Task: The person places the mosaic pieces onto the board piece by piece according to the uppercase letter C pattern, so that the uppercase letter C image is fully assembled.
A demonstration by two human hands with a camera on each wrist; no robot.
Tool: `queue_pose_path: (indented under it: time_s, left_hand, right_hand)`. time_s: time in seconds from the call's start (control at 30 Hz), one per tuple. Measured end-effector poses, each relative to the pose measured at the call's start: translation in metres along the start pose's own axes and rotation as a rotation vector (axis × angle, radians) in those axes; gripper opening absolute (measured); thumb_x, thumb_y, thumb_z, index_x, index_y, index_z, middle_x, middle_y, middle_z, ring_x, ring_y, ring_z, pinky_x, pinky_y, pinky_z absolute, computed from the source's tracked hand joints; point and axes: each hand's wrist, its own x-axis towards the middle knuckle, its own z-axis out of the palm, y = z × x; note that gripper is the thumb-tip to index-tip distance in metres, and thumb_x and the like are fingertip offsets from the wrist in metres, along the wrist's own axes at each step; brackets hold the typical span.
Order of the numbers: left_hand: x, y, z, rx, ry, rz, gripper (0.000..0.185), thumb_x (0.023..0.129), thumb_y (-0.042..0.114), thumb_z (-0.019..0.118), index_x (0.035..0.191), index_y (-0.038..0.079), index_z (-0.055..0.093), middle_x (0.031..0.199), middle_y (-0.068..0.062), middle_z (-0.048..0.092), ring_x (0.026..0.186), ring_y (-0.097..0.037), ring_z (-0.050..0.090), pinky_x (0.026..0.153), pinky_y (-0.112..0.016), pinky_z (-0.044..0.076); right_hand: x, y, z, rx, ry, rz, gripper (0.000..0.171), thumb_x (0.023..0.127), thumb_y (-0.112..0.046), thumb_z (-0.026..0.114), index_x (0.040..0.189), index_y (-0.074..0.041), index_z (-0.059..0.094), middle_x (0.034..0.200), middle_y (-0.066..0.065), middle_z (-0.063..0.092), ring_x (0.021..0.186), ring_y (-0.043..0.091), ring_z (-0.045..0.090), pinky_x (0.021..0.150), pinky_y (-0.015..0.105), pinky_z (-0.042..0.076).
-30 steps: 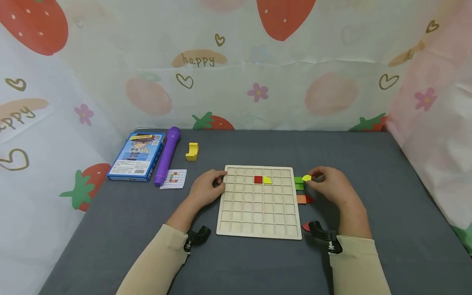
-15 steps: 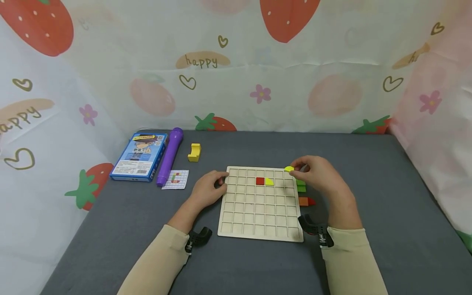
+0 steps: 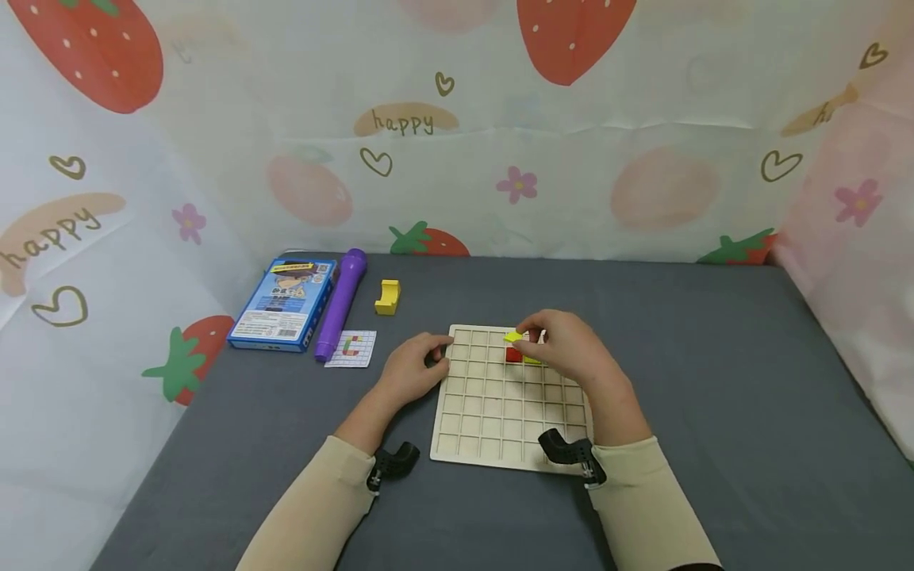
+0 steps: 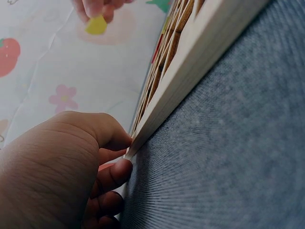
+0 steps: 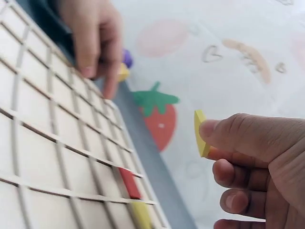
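Note:
A wooden grid board (image 3: 493,412) lies on the grey tabletop. My left hand (image 3: 428,361) holds its upper left corner; in the left wrist view the thumb and curled fingers (image 4: 112,174) pinch the board's edge (image 4: 190,81). My right hand (image 3: 531,335) pinches a small yellow quarter-round piece (image 3: 512,338) (image 5: 200,133) just above the board's top rows. Under it a red square piece (image 3: 512,355) (image 5: 129,183) and another yellow piece (image 3: 531,362) sit side by side in the grid. The held yellow piece (image 4: 96,25) also shows in the left wrist view.
A blue box (image 3: 284,303), a purple cylinder (image 3: 341,303), a yellow C-shaped block (image 3: 389,296) and a small pattern card (image 3: 351,348) lie left of the board. Strawberry-print cloth walls (image 3: 457,143) close in the back and both sides.
My right hand lifted the yellow piece from beside the board's right edge and carried it left, over the top rows near the red square. The left hand stayed on the corner.

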Motion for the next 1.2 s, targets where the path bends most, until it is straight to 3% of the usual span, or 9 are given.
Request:
queue_pose_path:
  time_s: [0.33, 0.57, 0.8, 1.03, 1.2]
  left_hand:
    - [0.001, 0.000, 0.000, 0.012, -0.011, -0.014, 0.036, 0.093, 0.016, 0.065, 0.129, 0.010, 0.071, 0.087, 0.002, 0.054, 0.077, -0.017, 0.049, 0.073, -0.035, 0.040]
    - [0.001, -0.001, 0.000, 0.020, -0.013, -0.010, 0.037, 0.093, 0.016, 0.065, 0.129, 0.011, 0.071, 0.087, 0.002, 0.054, 0.077, -0.017, 0.049, 0.073, -0.035, 0.040]
    - [0.000, 0.000, 0.001, 0.016, -0.004, -0.009, 0.037, 0.092, 0.016, 0.066, 0.129, 0.010, 0.071, 0.087, 0.002, 0.054, 0.078, -0.017, 0.050, 0.074, -0.036, 0.040]
    - [0.001, 0.000, 0.001, 0.015, -0.005, -0.014, 0.037, 0.093, 0.016, 0.066, 0.129, 0.010, 0.071, 0.087, 0.002, 0.054, 0.079, -0.017, 0.050, 0.076, -0.036, 0.040]
    - [0.000, 0.001, 0.000, 0.010, -0.005, -0.012, 0.038, 0.093, 0.016, 0.065, 0.130, 0.010, 0.071, 0.087, 0.002, 0.055, 0.079, -0.017, 0.050, 0.076, -0.036, 0.040]
  right_hand:
    - [0.017, -0.002, 0.038, -0.133, -0.042, -0.019, 0.028, 0.093, -0.023, 0.074, 0.114, -0.006, 0.076, 0.080, -0.001, 0.060, 0.067, 0.015, 0.052, 0.063, 0.033, 0.043]
    - [0.022, 0.001, 0.052, -0.234, -0.052, 0.007, 0.026, 0.094, -0.024, 0.072, 0.114, -0.010, 0.078, 0.076, -0.003, 0.061, 0.066, 0.014, 0.052, 0.065, 0.032, 0.044]
    - [0.017, 0.000, 0.056, -0.303, 0.036, -0.016, 0.019, 0.096, -0.025, 0.074, 0.109, -0.015, 0.082, 0.093, -0.001, 0.067, 0.078, 0.015, 0.060, 0.067, 0.034, 0.050]
    - [0.015, -0.002, 0.062, -0.331, 0.145, -0.002, 0.012, 0.094, -0.022, 0.076, 0.100, -0.015, 0.083, 0.092, 0.000, 0.064, 0.079, 0.019, 0.064, 0.069, 0.037, 0.054]
    - [0.015, -0.002, 0.064, -0.332, 0.149, 0.017, 0.014, 0.095, -0.021, 0.075, 0.105, -0.017, 0.084, 0.096, 0.002, 0.066, 0.083, 0.020, 0.065, 0.068, 0.037, 0.054]
